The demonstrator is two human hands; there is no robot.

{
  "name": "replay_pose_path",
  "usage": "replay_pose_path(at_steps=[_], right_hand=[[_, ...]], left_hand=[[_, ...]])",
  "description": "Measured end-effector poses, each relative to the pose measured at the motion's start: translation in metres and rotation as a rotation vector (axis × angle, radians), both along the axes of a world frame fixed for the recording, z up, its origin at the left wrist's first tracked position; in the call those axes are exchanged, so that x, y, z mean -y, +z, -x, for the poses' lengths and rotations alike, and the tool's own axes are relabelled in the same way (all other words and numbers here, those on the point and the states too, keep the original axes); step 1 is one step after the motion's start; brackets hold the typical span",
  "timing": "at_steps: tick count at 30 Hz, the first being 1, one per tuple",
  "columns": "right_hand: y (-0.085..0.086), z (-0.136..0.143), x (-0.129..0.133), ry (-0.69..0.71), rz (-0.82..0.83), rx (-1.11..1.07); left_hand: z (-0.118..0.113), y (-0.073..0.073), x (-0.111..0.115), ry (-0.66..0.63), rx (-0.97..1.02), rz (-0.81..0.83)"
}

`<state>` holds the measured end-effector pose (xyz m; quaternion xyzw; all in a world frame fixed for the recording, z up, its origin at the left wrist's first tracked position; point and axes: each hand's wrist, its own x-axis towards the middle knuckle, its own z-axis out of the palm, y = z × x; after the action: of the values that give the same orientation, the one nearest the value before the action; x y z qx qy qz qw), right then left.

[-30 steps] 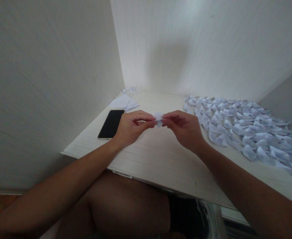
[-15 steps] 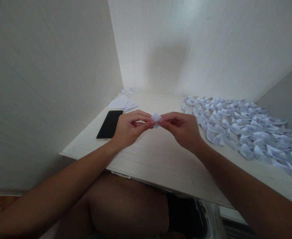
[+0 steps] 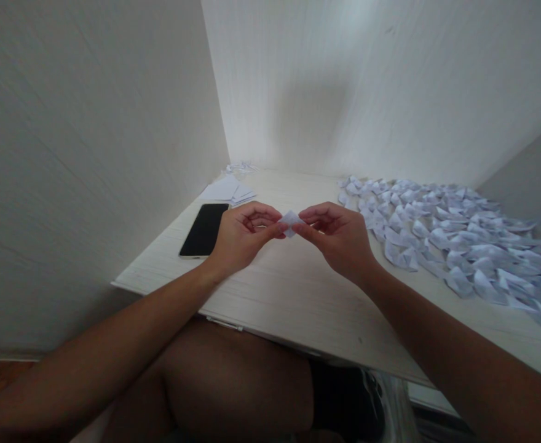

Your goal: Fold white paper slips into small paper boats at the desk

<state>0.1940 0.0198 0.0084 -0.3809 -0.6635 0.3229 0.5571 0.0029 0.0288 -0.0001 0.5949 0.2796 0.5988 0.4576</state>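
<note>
A small white folded paper (image 3: 291, 223), diamond-shaped from above, is held above the pale table (image 3: 270, 289). My left hand (image 3: 247, 235) pinches its left corner between thumb and fingers. On the opposite corner, my right hand (image 3: 337, 237) has the same kind of pinch. Both thumbs lie on the near side of the paper, and the fingertips are partly hidden behind it. Many folded white paper pieces (image 3: 455, 237) spread over the right part of the table, beyond my right hand.
A dark-screened phone (image 3: 205, 231) lies left of my left hand. Behind it are flat white paper sheets (image 3: 227, 189) and some thin paper scraps (image 3: 241, 167) in the corner. Walls rise at the left, back and right. My leg is below the front edge.
The fingers of both hands have shifted slightly and curl a little higher behind the paper. The diamond looks slightly wider. Both hands stay in nearly the same place.
</note>
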Motion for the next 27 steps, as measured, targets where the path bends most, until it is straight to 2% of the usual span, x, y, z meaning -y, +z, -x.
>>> replay_pose_path(at_steps=[16,21,27], right_hand=[[0.0044,-0.0001,0.0045,-0.076,-0.109,0.162],[0.0039,-0.0002,0.0034,-0.066,-0.078,0.204],[0.0021,-0.0014,-0.0003,0.02,0.004,0.157]], left_hand=[[0.0014,-0.005,-0.0028,-0.072,-0.022,0.063],[-0.001,-0.0074,-0.0045,-0.082,-0.019,0.083],[0.0012,-0.0061,-0.0084,-0.099,-0.063,0.086]])
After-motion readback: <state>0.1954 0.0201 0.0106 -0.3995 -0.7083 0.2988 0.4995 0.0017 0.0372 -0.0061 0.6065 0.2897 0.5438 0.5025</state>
